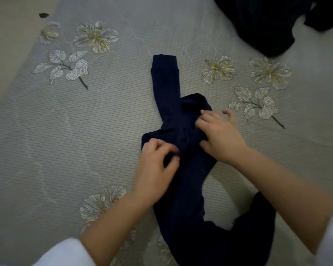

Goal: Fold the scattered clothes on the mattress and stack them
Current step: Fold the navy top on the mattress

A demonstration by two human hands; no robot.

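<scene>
Fingers of left hand [154, 166] and right hand [219, 137] pinch navy garment [181, 189] bunched beneath them on mattress [85, 131].

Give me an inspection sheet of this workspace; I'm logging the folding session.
surface: grey mattress with flower prints.
job's things: navy garment, bunched in the middle, one cuffed end stretched away from the person; black clothes heaped at the far right, unfolded.
clutter: small dark scrap near the far left edge.
grips: left hand and right hand both pinch the navy garment's bunched middle.
cables: nothing seen.
surroundings: pale floor left of the mattress; white sleeves at the bottom corners.
</scene>
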